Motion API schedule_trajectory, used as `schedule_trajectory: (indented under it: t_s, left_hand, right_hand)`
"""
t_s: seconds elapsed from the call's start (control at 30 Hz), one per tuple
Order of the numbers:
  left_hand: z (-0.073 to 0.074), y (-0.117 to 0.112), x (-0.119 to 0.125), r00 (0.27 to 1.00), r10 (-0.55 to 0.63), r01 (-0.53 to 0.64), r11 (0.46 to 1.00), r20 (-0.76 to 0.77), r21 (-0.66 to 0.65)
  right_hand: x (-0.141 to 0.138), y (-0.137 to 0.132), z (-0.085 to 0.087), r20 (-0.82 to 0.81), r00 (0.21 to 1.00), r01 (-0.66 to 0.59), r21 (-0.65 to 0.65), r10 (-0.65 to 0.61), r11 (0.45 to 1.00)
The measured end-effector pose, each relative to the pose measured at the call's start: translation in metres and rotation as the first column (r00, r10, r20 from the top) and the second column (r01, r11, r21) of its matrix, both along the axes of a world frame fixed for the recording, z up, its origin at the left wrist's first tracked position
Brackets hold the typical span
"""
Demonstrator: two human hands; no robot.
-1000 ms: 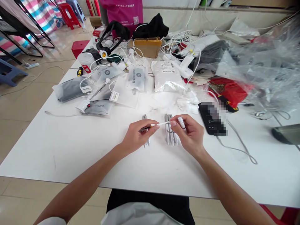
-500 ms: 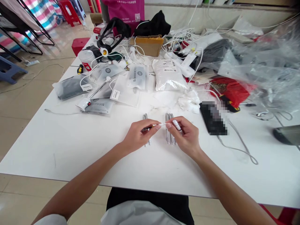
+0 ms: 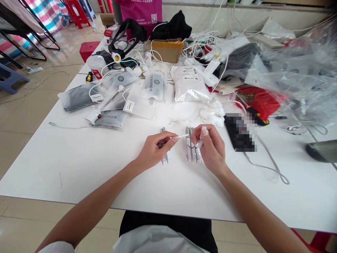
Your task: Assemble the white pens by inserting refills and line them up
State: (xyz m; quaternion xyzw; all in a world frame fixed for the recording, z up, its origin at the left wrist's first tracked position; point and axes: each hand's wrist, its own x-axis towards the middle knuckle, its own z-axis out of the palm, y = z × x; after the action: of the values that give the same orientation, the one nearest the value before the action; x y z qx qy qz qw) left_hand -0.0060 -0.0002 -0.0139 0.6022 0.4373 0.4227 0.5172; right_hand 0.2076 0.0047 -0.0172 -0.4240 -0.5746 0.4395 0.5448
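My left hand [image 3: 152, 150] pinches a small dark metal part with a thin white cable [image 3: 181, 136] running right from it. My right hand [image 3: 210, 149] holds a small white plug or cap [image 3: 203, 133] between its fingertips, close to the cable's end. Under my left hand lie a few silver metal rods [image 3: 164, 160]. A tighter bundle of similar silver rods [image 3: 192, 149] sits just left of my right hand, partly hidden by its fingers.
The white table [image 3: 79, 168] carries printed pouches, white cables, a cardboard box [image 3: 166, 51], a foil bag [image 3: 188, 86], crumpled tissue [image 3: 210, 113], a pixelated dark device [image 3: 239, 133], and clear plastic sheeting [image 3: 297, 66] at the right. Stools stand on the floor behind.
My right hand has lifted and turned, raising the white piece slightly up and to the left. The left hand has barely moved, and the camera has shifted slightly.
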Motion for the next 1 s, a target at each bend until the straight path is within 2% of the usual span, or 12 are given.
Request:
schedule_trajectory:
  t_s: [0.1,0.17,0.3,0.53,0.77,1.0]
  left_hand:
    - [0.002,0.001,-0.001,1.0,0.002,-0.001,0.999,0.026,-0.047]
    - [0.002,0.002,-0.001,1.0,-0.01,0.012,0.998,0.027,-0.057]
    - [0.001,0.0,0.0,0.999,-0.05,0.051,0.997,0.007,-0.062]
    - [0.002,-0.001,0.0,0.996,-0.086,0.085,0.995,-0.013,-0.056]
    - [0.005,-0.001,0.0,0.998,-0.067,0.067,0.996,-0.007,-0.051]
    - [0.003,-0.001,-0.001,0.996,-0.088,0.088,0.995,0.013,-0.04]
  right_hand:
    - [-0.001,0.006,0.006,-0.192,0.981,-0.023,0.034,0.029,0.999]
    - [0.0,0.008,0.011,-0.249,0.968,-0.021,0.06,0.036,0.998]
    - [0.001,0.006,0.016,-0.256,0.966,-0.006,0.086,0.028,0.996]
    - [-0.006,-0.001,0.014,-0.279,0.957,-0.057,0.07,0.075,0.996]
    - [-0.005,0.002,0.014,-0.288,0.958,0.025,0.05,-0.01,0.998]
    - [-0.011,-0.003,0.008,-0.252,0.966,-0.041,0.037,0.049,0.998]
